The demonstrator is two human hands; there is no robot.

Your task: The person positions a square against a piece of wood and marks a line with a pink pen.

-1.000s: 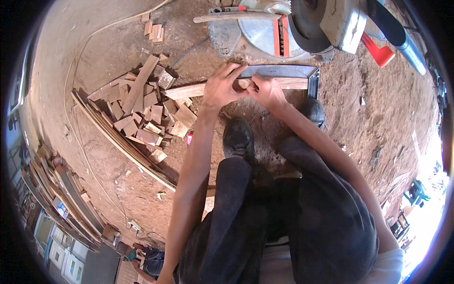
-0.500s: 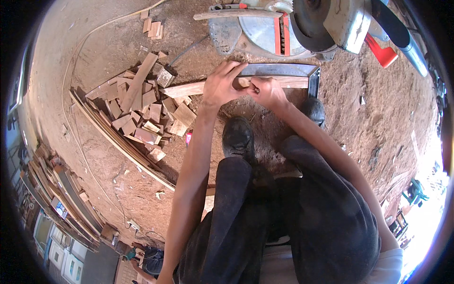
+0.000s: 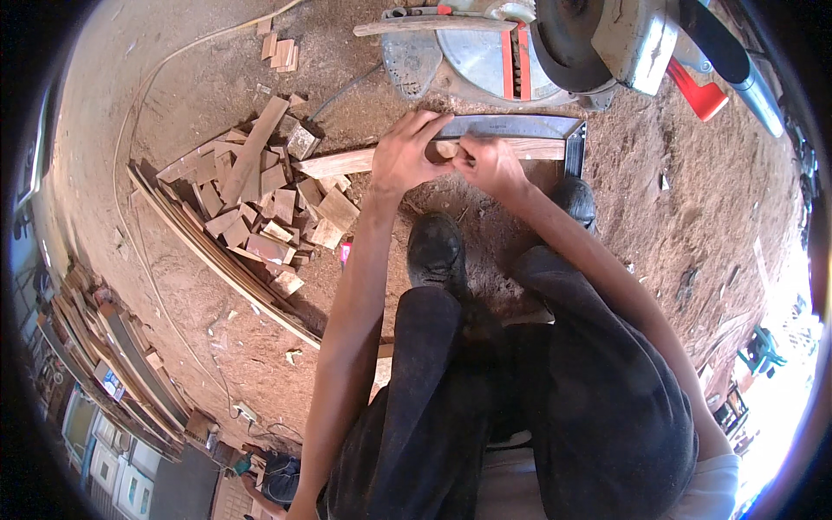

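Note:
A long narrow wooden strip (image 3: 340,162) lies crosswise in front of my shoes, its left end by the offcut pile. Along its far edge runs the steel blade of a try square (image 3: 511,126), whose dark stock (image 3: 575,149) crosses the strip's right end. My left hand (image 3: 403,158) is closed over strip and blade, fingertips on the blade's left end. Close beside it, my right hand (image 3: 492,166) is pinched at the strip's near edge. Whatever sits between its fingers is hidden or too small to name.
A mitre saw (image 3: 472,65) with a red-and-black handle stands just beyond the strip. Wood offcuts (image 3: 260,195) are heaped at left, bordered by long thin strips (image 3: 225,269). A cable (image 3: 130,173) crosses the dusty ground. Another person (image 3: 279,477) is at lower left.
My right hand has shifted very slightly at the strip, its fingers turned a little. My left hand, the strip and the square look unmoved.

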